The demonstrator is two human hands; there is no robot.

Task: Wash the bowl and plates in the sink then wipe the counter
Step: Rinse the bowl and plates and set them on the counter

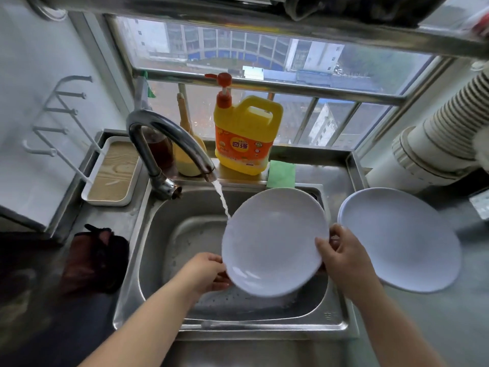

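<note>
Gripping a smooth round white plate [274, 242]; both hands [341, 256] over steel sink [158, 234].

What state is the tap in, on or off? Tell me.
On. A stream of water runs from the tap spout down to the rim of the plate held over the sink.

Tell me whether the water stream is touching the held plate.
Touching. Head view: the water stream from the faucet lands on the plate's upper left rim.
</note>
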